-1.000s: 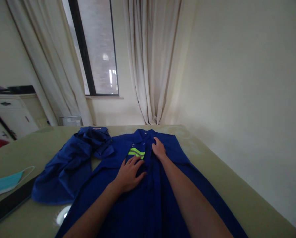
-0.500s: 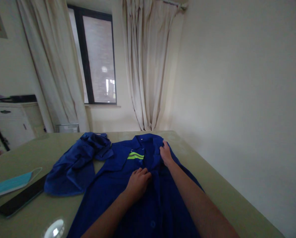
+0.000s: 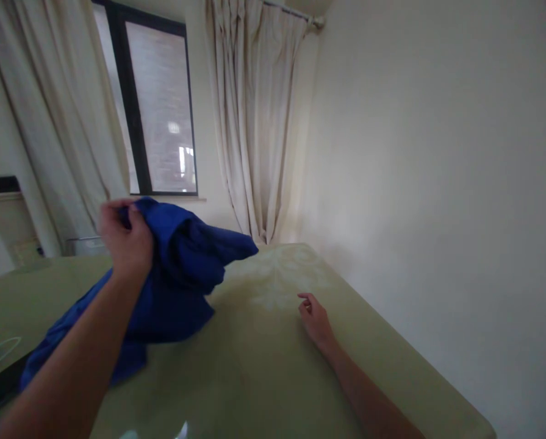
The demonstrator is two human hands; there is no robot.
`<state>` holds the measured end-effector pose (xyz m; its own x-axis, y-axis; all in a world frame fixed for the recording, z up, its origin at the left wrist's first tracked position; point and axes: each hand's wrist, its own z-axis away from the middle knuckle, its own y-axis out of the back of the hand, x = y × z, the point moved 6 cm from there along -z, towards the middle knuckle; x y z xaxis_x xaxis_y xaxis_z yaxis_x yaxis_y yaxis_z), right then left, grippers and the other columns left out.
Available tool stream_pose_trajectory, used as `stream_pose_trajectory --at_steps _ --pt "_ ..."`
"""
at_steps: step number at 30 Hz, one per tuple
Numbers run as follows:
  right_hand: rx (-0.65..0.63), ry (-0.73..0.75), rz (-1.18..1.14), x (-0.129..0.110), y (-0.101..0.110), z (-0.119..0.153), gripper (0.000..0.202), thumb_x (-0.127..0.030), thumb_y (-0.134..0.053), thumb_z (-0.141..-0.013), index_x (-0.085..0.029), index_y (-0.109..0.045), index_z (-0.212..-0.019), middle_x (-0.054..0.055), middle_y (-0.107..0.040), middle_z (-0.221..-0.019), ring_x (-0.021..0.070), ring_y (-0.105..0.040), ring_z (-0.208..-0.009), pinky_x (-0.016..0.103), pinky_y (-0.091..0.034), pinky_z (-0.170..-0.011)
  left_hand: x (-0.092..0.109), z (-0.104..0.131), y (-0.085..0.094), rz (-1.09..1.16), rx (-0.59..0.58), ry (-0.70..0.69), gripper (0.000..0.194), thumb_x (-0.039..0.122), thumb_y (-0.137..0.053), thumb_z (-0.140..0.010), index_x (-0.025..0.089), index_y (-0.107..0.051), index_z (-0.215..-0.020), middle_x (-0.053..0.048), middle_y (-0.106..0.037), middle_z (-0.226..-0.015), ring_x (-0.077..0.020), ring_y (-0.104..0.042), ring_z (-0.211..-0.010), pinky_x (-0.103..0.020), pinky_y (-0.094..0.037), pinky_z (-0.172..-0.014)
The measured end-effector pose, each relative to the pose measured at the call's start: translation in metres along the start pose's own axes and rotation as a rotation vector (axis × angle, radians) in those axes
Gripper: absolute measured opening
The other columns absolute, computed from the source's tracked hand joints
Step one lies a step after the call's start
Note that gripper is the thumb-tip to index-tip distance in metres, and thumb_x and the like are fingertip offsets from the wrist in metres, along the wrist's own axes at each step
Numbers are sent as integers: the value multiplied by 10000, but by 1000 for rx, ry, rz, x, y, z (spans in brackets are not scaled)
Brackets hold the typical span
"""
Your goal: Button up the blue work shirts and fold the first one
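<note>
Left hand [image 3: 129, 238]: fingers pinch the blue cloth [image 3: 176, 262] by its upper edge, folds hanging right of and below the fingertips (slightly blurred). Right hand [image 3: 316, 318]: fingers loosely curled, holding nothing, well right of the cloth.

Dim, soft light; small bright reflections [image 3: 185, 160] mark the window [image 3: 160, 91] beyond the left hand [image 3: 126, 236], which motion blurs. White glare [image 3: 182, 430] touches the bench [image 3: 254, 347] on that hand's near side. Wide-angle stretch distorts the edges.
</note>
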<state>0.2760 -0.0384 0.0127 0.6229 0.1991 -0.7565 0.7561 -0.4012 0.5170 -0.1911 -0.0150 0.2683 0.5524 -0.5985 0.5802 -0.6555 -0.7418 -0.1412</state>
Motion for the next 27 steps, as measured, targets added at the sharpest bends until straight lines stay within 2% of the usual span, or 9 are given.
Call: stream_pose_trajectory --at_steps 2,6,8,10,14,18,21,23,27 --pt "-28 21 -5 -3 -6 7 337 -251 -471 -867 -192 -638 -1154 38 -665 -841 154 -611 -648 262 -465 -650 -5 -26 24 -186 92 -67 267 205 -463 -1000 61 -531 -1215 -42 -638 -1194 -161 -581 -1155 -376 -431 -1079" --pt "-60 13 6 -5 -9 9 315 -246 -478 -881 -202 -646 -1144 45 -681 -846 166 -628 -665 274 -481 -666 -43 -25 72 -677 122 184 307 222 -469 -960 80 -608 -1193 -30 -627 -1251 -264 -566 -1196 -492 -443 -1070" --pt "-83 1 48 -4 -9 7 307 -233 -488 -880 -206 -654 -1137 50 -694 -853 174 -642 -695 282 -483 -688 -53 -4 78 -782 -55 177 345 232 -471 -930 171 -639 -1226 14 -660 -1204 -245 -595 -1151 -459 -467 -1047" --pt "-130 9 107 -5 -11 7 286 -226 -492 -894 -206 -665 -1121 52 -702 -844 182 -652 -727 286 -478 -706 -55 28 70 -819 -305 43 344 261 -472 -926 246 -664 -1210 39 -685 -1176 -220 -620 -1110 -446 -455 -1062" --pt "-186 94 270 -14 -18 13 251 -209 -479 -925 -207 -680 -1077 72 -714 -915 191 -659 -803 290 -468 -750 -70 104 58 -1021 -639 -255 360 396 -502 -936 219 -696 -1181 -69 -627 -1371 -327 -495 -1326 -610 -80 -1227" --pt "-220 211 440 -26 -27 21 265 -190 -446 -944 -216 -685 -1057 99 -694 -1084 210 -674 -903 292 -466 -780 -123 165 72 -1239 -847 -148 618 510 -570 -868 137 -626 -1357 -221 -497 -1509 -498 -389 -1388 -744 -66 -1144" --pt "-276 231 570 -30 -35 22 273 -191 -436 -942 -215 -684 -1055 110 -701 -1082 229 -685 -879 292 -458 -728 -142 193 83 -1215 -921 -81 474 378 -449 -933 172 -679 -1292 -174 -527 -1503 -440 -410 -1409 -679 -164 -1165" --pt "-300 221 605 -32 -37 21 297 -205 -458 -931 -229 -665 -1142 108 -722 -1057 233 -693 -844 294 -452 -711 -136 202 84 -1079 -951 -107 430 335 -389 -957 200 -726 -1188 -131 -649 -1360 -363 -511 -1337 -552 -309 -1149" --pt "-240 161 588 -46 -40 19 366 -289 -475 -947 -265 -577 -1297 84 -754 -952 227 -700 -777 291 -442 -680 -109 218 73 -643 -1198 -153 376 451 -423 -970 268 -748 -1018 -48 -732 -1079 -243 -668 -1032 -349 -497 -952"
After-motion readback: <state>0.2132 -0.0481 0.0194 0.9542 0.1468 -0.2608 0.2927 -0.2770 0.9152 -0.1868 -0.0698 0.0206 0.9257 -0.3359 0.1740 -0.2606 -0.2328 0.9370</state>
